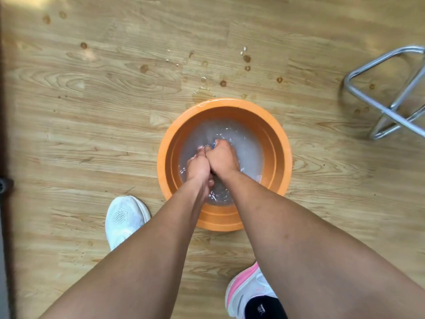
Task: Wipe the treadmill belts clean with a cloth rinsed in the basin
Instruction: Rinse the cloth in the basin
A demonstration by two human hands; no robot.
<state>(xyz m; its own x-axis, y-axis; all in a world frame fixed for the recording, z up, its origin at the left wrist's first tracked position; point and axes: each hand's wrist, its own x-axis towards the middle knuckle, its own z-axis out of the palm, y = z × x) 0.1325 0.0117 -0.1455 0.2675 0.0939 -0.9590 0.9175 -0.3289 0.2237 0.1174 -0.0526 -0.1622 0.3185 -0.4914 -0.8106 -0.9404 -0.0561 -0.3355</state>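
Observation:
An orange basin of cloudy water stands on the wood floor below me. Both my hands are inside it, pressed against each other. My left hand and my right hand are both curled around a cloth. Only a small blue scrap of the cloth shows between my fingertips; another bit of it shows in the water by my right wrist. The rest of it is hidden inside my fists. No treadmill belt is in view.
Water drops and dark spots lie on the floor beyond the basin. A chrome tube frame stands at the right. My white shoe is left of the basin, my pink-trimmed shoe below it.

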